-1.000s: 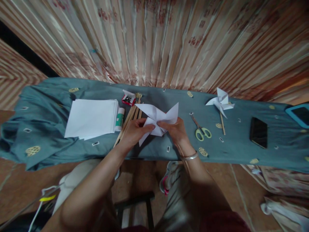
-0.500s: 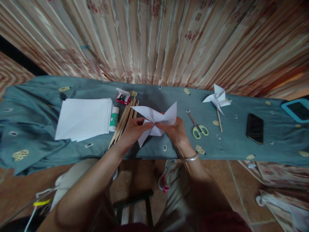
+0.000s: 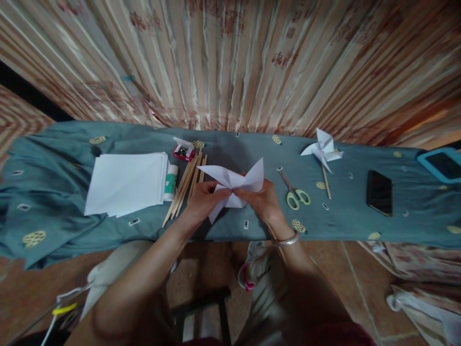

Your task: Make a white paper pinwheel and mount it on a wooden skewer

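Note:
A white paper pinwheel (image 3: 236,180) is held between my two hands above the middle of the table, its pointed blades spreading to both sides. My left hand (image 3: 204,202) pinches it from the left, thumb at the centre. From the other side my right hand (image 3: 264,198) grips it, its thumb meeting the left one where the folded tips come together. Both sets of fingers are partly hidden behind the paper. Several wooden sticks (image 3: 183,185) lie beside my left hand. Scissors (image 3: 296,193) with green handles rest to the right of my right hand.
On the cloth-covered table (image 3: 345,226) lie a stack of white paper (image 3: 126,182), a glue stick (image 3: 170,183) and a small open red box (image 3: 183,150). Farther right are a finished pinwheel on a stick (image 3: 323,151), a phone (image 3: 379,192) and a blue-framed device (image 3: 441,165). A curtain (image 3: 230,67) hangs behind.
Both thumbs have drawn closer together at the pinwheel's centre. The camera view has shifted slightly, so the table sits a little lower.

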`<state>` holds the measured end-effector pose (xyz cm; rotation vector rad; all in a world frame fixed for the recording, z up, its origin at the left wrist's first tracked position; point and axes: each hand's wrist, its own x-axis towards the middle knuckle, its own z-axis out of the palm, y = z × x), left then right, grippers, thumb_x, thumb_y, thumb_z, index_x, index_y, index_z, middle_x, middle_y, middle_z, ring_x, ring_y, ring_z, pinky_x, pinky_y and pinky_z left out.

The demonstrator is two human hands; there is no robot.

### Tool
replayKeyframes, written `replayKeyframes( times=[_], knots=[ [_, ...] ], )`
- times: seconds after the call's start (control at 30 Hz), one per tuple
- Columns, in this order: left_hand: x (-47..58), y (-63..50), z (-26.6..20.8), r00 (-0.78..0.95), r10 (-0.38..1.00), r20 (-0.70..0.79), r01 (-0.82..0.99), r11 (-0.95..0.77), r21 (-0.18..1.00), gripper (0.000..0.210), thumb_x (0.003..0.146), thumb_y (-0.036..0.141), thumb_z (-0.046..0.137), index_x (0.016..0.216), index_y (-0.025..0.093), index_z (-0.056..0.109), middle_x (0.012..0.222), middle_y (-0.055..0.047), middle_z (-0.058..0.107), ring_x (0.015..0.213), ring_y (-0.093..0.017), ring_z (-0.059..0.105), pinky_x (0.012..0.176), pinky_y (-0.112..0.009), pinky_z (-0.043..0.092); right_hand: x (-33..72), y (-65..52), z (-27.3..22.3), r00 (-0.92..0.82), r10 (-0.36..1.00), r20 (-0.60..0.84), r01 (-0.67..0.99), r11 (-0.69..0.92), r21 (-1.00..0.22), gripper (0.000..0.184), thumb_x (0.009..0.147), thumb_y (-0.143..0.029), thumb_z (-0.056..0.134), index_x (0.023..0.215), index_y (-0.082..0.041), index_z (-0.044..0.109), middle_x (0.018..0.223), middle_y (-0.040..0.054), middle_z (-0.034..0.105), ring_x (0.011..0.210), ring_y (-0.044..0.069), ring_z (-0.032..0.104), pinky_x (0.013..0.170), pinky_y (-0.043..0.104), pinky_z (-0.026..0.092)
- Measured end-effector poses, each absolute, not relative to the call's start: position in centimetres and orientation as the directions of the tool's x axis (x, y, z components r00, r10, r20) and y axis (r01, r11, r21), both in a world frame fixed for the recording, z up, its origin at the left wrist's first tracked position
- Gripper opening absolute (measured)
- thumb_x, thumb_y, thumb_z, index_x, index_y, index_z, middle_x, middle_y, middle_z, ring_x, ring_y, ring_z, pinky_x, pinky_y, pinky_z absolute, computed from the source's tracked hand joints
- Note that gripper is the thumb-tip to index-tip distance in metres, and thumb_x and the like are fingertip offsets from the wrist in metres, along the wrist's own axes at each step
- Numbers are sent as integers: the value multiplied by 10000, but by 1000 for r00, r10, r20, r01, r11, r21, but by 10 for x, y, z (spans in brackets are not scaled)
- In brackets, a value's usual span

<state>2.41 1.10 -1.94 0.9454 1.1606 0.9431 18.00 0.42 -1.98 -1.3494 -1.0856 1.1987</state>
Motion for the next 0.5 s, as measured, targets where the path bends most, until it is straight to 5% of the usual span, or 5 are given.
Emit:
replayKeyframes(
  times=[0.5],
  knots=[
    [29,5,-23,113,942,-317,-207,334,919,197,530,254,747,686,134,750,620,-3,691,549,-135,572,561,-242,418,179,-1,-14,87,986,-145,30,-148,-989,416,521,-372,834,849,-148,708,711,40,734,621,189,649,579,314,525]
  ],
)
